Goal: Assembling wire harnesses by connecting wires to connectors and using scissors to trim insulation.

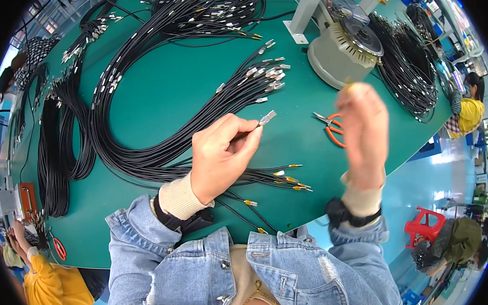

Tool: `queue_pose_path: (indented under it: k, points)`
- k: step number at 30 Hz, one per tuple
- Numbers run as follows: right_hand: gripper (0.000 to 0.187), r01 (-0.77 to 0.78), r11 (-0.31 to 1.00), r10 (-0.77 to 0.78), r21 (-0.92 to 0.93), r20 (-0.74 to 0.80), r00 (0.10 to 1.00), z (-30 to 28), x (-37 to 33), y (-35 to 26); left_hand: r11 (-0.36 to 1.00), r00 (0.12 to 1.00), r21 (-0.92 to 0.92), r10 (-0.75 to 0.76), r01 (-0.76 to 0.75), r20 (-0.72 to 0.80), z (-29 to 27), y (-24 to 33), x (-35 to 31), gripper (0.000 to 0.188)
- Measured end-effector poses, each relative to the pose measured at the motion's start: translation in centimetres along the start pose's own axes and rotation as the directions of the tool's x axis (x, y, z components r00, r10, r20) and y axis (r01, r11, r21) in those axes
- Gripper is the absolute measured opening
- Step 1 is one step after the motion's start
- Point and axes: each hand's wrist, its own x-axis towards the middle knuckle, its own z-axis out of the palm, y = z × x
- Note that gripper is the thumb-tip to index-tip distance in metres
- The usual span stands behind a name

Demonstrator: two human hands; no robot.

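Note:
My left hand [221, 154] is closed in a pinch on a black cable, just behind its silvery metal connector [267, 118], which points up and to the right. My right hand [364, 129] is raised near the round grey machine [339, 55], its fingers curled together and smeared by motion. A tiny yellowish bit shows at those fingertips, too blurred to name. Pliers with orange handles [334, 137] lie on the table just left of my right hand. A thick bundle of black cables [143, 156] curves around my left hand, several connector ends fanned out beyond it.
More black cable bundles lie at the table's far side [208, 8], left [56, 158] and far right [411, 67]. A grey metal post [303, 16] stands beside the machine. A person in yellow [57, 281] works at the lower left; a red stool [425, 226] stands beyond the right edge.

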Motion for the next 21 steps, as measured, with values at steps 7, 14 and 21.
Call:
queue_pose_path:
  k: [7,14,21]
  points:
    - [0.004,-0.116,0.993,0.115,0.008,0.115,0.987,7.0,-5.3,3.5,0.999,0.999,-0.031,-0.042,0.042,-0.016,0.0,0.6,-0.1,0.007]
    - [0.005,-0.029,0.999,0.030,-0.016,0.091,0.995,7.2,-5.1,4.5,0.998,0.999,-0.028,-0.051,0.051,-0.007,-0.1,0.4,-0.1,0.008]
    - [0.005,-0.018,1.000,0.019,-0.026,0.068,0.998,7.3,-5.0,4.8,0.998,0.998,-0.033,-0.059,0.059,-0.015,0.1,0.1,-0.2,0.008]
